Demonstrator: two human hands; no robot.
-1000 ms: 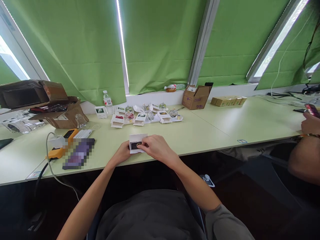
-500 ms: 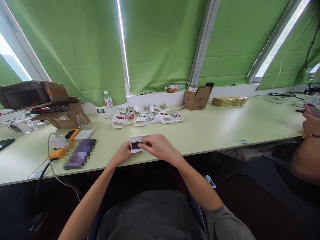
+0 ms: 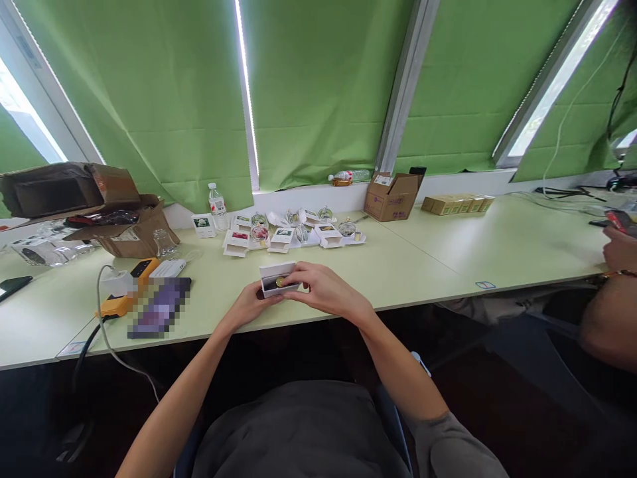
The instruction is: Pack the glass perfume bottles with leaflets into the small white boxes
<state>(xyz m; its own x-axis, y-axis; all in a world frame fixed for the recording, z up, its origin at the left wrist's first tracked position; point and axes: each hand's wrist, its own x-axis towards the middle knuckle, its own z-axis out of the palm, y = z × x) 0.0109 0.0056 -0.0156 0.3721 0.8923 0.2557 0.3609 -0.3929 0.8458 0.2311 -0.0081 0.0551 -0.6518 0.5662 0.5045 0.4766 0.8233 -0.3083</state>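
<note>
Small white box [image 3: 275,277] held over desk edge [image 3: 428,279].
Left hand [image 3: 249,307] cradles it; right hand [image 3: 318,291] pinches its front; next likely needs steady grip.

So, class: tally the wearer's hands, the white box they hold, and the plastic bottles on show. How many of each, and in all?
Hands: 2, the left hand and the right hand, both on the box
Open white box: 1
Plastic bottles: 2, the upright bottle and the bottle lying on the sill
Total: 5
</note>
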